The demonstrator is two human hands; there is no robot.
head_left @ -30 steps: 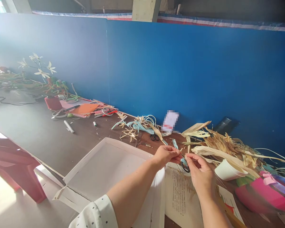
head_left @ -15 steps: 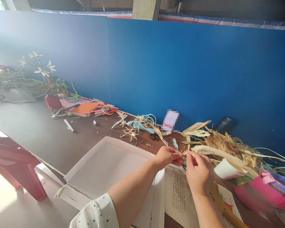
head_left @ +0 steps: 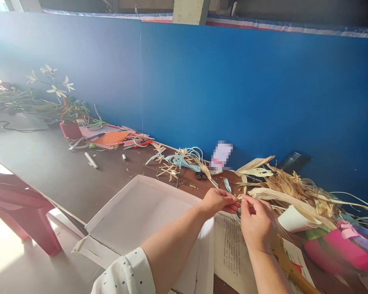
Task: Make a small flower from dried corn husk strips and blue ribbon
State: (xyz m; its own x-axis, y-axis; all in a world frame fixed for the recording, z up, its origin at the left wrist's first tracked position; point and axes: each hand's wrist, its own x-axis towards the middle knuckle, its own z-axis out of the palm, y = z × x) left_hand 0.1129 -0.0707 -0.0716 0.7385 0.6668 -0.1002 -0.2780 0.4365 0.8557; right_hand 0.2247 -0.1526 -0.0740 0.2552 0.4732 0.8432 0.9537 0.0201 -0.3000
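Note:
My left hand (head_left: 219, 203) and my right hand (head_left: 258, 222) meet fingertip to fingertip above the table. Between them they pinch a small pale strip of corn husk (head_left: 240, 197), mostly covered by the fingers. Thumb and forefinger are closed on each side. Just beyond and to the right lies a heap of dried corn husks (head_left: 291, 185). A white cup (head_left: 298, 219) lies tipped beside my right hand. Below the hands is a printed sheet (head_left: 228, 249). A white shallow box (head_left: 125, 212) lies under my left forearm.
Black-handled scissors (head_left: 200, 176) and husk flowers (head_left: 170, 171) lie behind the box. A blue panel (head_left: 248, 90) rises along the table's back. A mustard-coloured tool (head_left: 286, 261) and a bright pink item (head_left: 334, 249) are at right. A pink stool (head_left: 24, 212) stands at left.
The whole view has shifted slightly. Both hands keep nearly the same pose, still pinching the husk strip.

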